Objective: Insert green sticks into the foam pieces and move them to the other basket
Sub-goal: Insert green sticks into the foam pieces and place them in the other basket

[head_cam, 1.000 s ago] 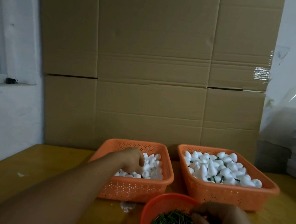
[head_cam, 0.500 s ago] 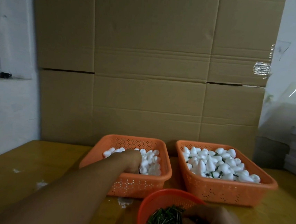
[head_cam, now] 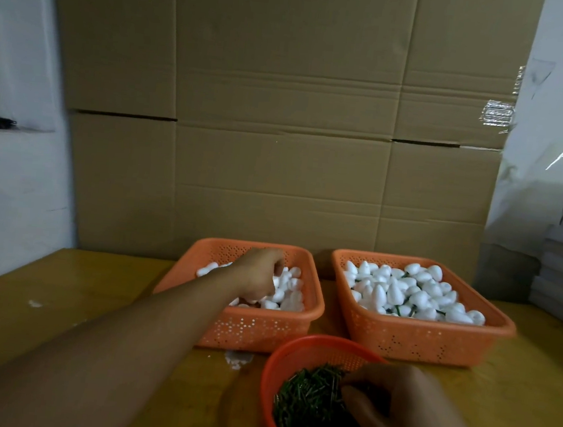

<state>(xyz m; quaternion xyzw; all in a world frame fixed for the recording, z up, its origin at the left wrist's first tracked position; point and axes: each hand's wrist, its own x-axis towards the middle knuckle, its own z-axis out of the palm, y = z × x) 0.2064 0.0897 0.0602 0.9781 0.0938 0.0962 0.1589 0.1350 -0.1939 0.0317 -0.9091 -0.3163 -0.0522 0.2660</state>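
- Left basket: orange, its walls pierced with a pattern of small holes.
- Right basket: the same orange and the same hole pattern.
- Foam pieces in the left basket: plain white.
- Foam pieces in the right basket: white, with dark green stems showing between them.
- Bowl: a redder orange, with a fine mesh wall.
- Sticks: dark green.
- Table: yellow-brown, with a few white specks.
- Cardboard: plain brown.
- Wall: white.
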